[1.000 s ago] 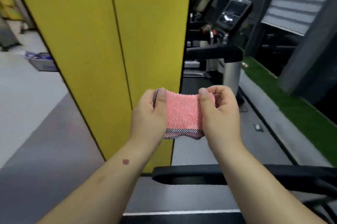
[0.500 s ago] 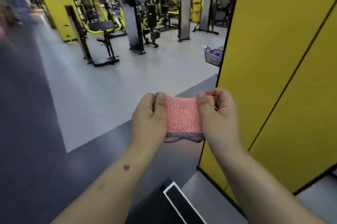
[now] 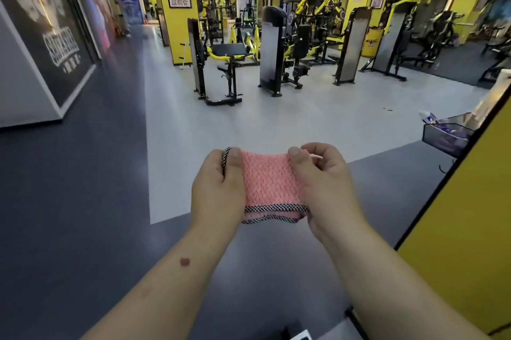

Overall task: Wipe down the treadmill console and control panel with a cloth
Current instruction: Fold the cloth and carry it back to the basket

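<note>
In front of the chest, both hands hold the cloth [image 3: 272, 187] up between them, left hand [image 3: 218, 190] pinching one folded edge under the thumb, right hand [image 3: 322, 187] gripping the other, just as a second ago. What has changed is the outlook: the treadmill console that stood ahead then is gone, and weight machines [image 3: 272, 49] across the grey floor [image 3: 304, 124] fill the room, a yellow pillar [image 3: 467, 229] at the right. I'd judge wiping hasn't begun and the person must turn back. The cloth is pink, waffle-knit, doubled over, edged in black-and-white trim.
</note>
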{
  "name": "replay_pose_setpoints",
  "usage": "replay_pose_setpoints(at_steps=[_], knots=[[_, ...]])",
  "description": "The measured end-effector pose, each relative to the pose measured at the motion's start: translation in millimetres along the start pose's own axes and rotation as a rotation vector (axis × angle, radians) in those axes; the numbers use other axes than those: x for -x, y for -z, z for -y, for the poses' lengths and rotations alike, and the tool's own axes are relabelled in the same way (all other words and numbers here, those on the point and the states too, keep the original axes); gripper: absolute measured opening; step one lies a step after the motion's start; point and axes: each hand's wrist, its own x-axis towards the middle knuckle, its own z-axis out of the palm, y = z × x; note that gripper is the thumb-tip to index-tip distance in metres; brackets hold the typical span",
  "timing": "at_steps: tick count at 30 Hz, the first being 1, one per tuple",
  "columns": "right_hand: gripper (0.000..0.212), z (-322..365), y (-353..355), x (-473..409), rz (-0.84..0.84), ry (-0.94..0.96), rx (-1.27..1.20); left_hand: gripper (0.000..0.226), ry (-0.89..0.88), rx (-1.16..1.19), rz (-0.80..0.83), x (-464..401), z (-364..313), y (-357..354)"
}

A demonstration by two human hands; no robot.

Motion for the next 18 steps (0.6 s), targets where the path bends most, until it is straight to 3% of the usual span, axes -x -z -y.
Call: replay_pose_setpoints(at_steps=[6,18], knots=[[0.027,-19,-29,-79,0.086,-0.173,-0.148,0.039,0.027,0.007,-0.015,-87,19,-23],[0.022,-50,-64,-273,0.078,0.01,-0.081,0.035,0.018,-0.013,-0.029,-260,35,-113]])
